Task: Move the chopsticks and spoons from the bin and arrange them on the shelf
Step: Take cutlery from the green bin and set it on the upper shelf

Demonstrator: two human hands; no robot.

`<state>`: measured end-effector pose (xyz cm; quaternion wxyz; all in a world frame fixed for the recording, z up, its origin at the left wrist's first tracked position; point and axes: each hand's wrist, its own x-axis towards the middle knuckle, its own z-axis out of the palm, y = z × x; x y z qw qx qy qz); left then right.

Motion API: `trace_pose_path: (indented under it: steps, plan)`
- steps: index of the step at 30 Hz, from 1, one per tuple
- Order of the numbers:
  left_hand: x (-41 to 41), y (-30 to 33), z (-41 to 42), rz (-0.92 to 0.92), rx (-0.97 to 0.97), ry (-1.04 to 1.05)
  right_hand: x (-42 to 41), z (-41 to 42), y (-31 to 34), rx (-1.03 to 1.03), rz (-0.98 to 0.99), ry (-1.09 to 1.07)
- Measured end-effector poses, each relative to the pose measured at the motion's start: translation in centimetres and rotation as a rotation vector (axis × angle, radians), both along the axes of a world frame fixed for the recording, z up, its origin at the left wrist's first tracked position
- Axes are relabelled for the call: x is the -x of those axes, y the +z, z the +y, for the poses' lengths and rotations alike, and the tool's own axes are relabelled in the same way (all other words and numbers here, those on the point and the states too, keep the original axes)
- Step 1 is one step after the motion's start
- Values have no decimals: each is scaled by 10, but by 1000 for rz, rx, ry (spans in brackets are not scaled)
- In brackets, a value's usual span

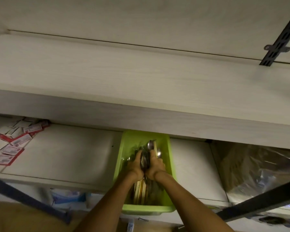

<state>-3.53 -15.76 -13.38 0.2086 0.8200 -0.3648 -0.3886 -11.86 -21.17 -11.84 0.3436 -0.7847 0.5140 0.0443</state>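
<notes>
Two hands gripping one bundle of cutlery inside the green bin [172,166].
Left hand [135,168] and right hand [155,168] pressing together, fingers curling round a clutch of metal spoons [151,145] and pale wooden chopsticks [156,148], spoon bowls poking out beyond the fingertips. More chopsticks lying loose [140,193] on the bin floor below the wrists, toward the near wall. Bin sitting on a lower white surface, its far end tucking under the front edge of the pale wood-grain shelf [141,91]. Red-and-white cards [12,144] scattering at far left; clear plastic wrapping [258,166] bunching at right.
</notes>
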Motion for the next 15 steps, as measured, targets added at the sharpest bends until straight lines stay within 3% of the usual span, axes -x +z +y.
trace_pose_path:
  steps: [4,9,15]
  plan:
    - [-2,-1,1,3,82,11,3,-3,7,-51,-108,-50]
    - [6,9,-3,232,157,57,12,-5,16,-65,-227,-102]
    - [8,2,-1,183,83,76,8,0,17,53,-51,-22]
